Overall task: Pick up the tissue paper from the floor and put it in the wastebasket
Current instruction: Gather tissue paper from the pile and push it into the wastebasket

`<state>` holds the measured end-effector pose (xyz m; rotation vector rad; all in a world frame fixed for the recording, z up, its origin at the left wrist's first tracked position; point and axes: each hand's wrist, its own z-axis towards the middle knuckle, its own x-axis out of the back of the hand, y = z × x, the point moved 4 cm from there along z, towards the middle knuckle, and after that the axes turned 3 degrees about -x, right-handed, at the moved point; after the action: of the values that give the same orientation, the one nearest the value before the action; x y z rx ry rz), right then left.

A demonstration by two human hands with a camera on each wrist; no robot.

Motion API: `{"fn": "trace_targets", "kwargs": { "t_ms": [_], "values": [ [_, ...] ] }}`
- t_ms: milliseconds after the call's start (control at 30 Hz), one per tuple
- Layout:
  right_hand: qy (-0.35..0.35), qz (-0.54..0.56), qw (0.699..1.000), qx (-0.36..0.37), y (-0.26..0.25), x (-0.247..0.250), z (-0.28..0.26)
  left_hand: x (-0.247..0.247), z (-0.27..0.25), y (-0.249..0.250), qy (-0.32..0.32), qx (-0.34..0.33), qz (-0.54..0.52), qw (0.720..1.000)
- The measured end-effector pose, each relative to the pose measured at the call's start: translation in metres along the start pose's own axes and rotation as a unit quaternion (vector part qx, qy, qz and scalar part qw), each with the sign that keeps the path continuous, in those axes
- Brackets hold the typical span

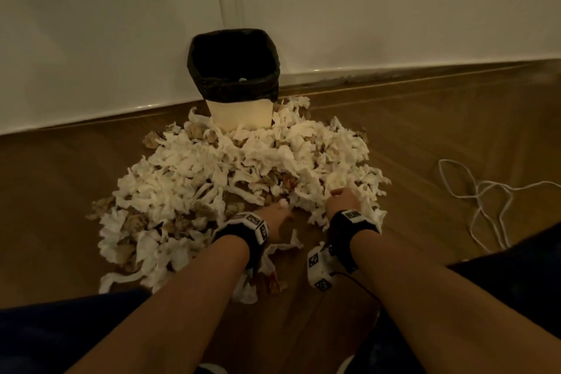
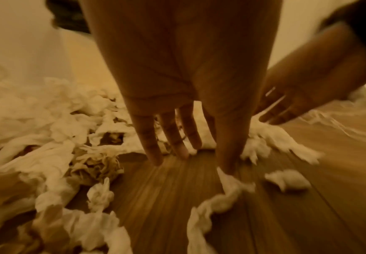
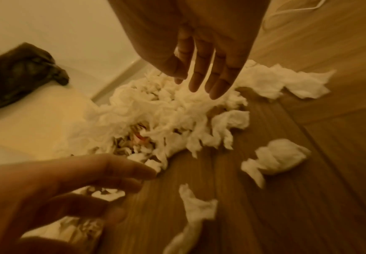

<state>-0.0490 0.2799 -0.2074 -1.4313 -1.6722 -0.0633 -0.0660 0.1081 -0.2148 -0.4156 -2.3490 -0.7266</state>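
Tissue paper (image 1: 230,179): large crumpled heap on wooden floor (image 1: 425,136), spread before and around the base of the wastebasket (image 1: 233,70), which stands at the wall, lined with a black bag. Left hand (image 2: 177,96): fingers straight, spread, tips at the floor by the heap's near edge, holding nothing. Right hand (image 3: 199,51): fingers extended over the tissue, empty. White cord (image 1: 485,200): lying loose, right.

No words or numbers to read here — only black-and-white square marker patterns on the wrist bands (image 1: 256,226), no legible text.
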Motion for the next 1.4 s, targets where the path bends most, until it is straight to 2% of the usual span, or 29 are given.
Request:
{"fn": "trace_targets", "kwargs": {
  "t_ms": [100, 200, 267, 333, 433, 533, 633, 700, 800, 900, 1133, 1267, 1400],
  "values": [
    [0.014, -0.069, 0.997, -0.039, 0.026, -0.006, -0.005, -0.02, -0.003, 0.01, -0.066, -0.008, 0.115, 0.991],
    [0.009, -0.134, 0.988, -0.082, 0.048, -0.013, -0.013, -0.028, -0.005, 0.019, -0.1, -0.028, 0.205, 0.973],
    [-0.005, -0.168, 0.982, -0.092, 0.059, -0.019, -0.017, -0.034, -0.004, 0.021, -0.106, -0.025, 0.197, 0.974],
    [-0.027, -0.16, 0.982, -0.1, 0.069, -0.027, -0.018, -0.036, -0.001, 0.02, -0.073, 0.004, 0.141, 0.987],
    [-0.065, -0.155, 0.983, -0.077, 0.078, -0.04, -0.021, -0.045, -0.002, 0.011, -0.088, 0.037, 0.121, 0.988],
    [-0.101, -0.207, 0.972, -0.036, 0.079, -0.051, -0.026, -0.052, -0.006, 0.006, -0.06, 0.025, 0.145, 0.987],
    [-0.139, -0.274, 0.952, 0.01, 0.075, -0.055, -0.029, -0.06, -0.013, 0.0, -0.11, 0.048, 0.151, 0.981],
    [-0.172, -0.309, 0.935, 0.039, 0.072, -0.059, -0.031, -0.062, -0.015, -0.001, -0.131, 0.038, 0.164, 0.977],
    [-0.215, -0.325, 0.92, 0.04, 0.07, -0.065, -0.037, -0.059, -0.009, -0.007, -0.115, 0.04, 0.143, 0.982],
    [-0.217, -0.313, 0.923, 0.063, 0.062, -0.072, -0.042, -0.049, -0.003, -0.009, -0.078, 0.045, 0.111, 0.99],
    [-0.258, -0.31, 0.908, 0.11, 0.044, -0.098, -0.051, -0.04, -0.001, -0.013, 0.014, 0.06, 0.062, 0.996],
    [-0.31, -0.321, 0.88, 0.161, 0.048, -0.118, -0.056, -0.039, -0.007, -0.013, 0.038, 0.049, 0.041, 0.997],
    [-0.316, -0.379, 0.848, 0.193, 0.051, -0.131, -0.065, -0.036, -0.011, -0.017, 0.046, 0.059, 0.045, 0.996]
  ]
}}
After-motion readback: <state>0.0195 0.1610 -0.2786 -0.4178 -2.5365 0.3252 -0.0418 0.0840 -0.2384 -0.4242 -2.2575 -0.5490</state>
